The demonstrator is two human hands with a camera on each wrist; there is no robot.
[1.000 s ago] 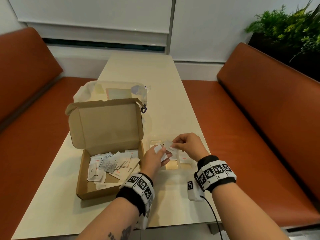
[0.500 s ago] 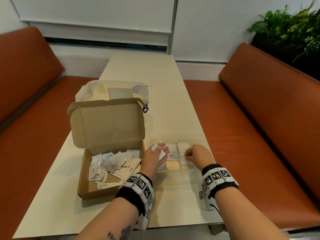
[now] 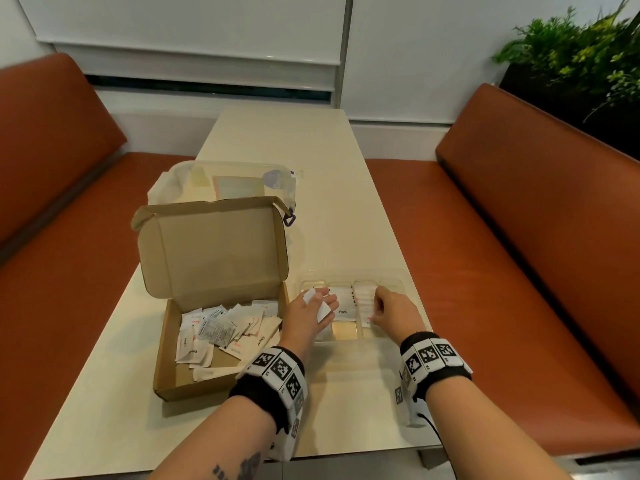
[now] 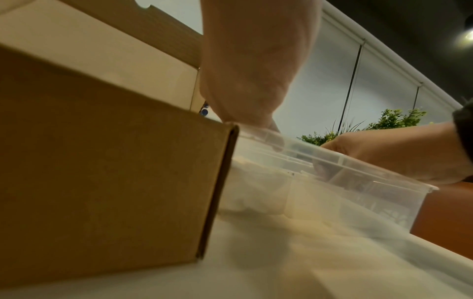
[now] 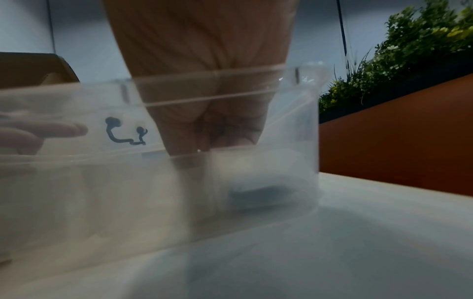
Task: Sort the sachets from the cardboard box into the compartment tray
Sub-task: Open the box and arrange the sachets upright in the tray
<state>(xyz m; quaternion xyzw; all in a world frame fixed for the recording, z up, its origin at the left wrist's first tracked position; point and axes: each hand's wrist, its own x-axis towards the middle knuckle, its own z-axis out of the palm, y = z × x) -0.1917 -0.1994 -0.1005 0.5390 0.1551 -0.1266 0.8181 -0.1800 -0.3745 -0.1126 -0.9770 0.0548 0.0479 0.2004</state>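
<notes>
Held white sachets in left hand over compartment tray's left cells, cardboard box just left; right hand, fingers curled into third cell, grasp unclear.

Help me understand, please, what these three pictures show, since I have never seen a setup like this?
There is no machine here: a person sorts with two bare hands, wearing cameras on the head and on each wrist. The wide picture is the head view; the other two look along each hand from low down. On the table stands an open cardboard box of sachets, and beside it a clear compartment tray. The left hand holds a few white sachets over the tray. The right hand reaches into a compartment, fingers curled; whether its grip holds anything is unclear. Behind the box lies a clear pouch.
</notes>
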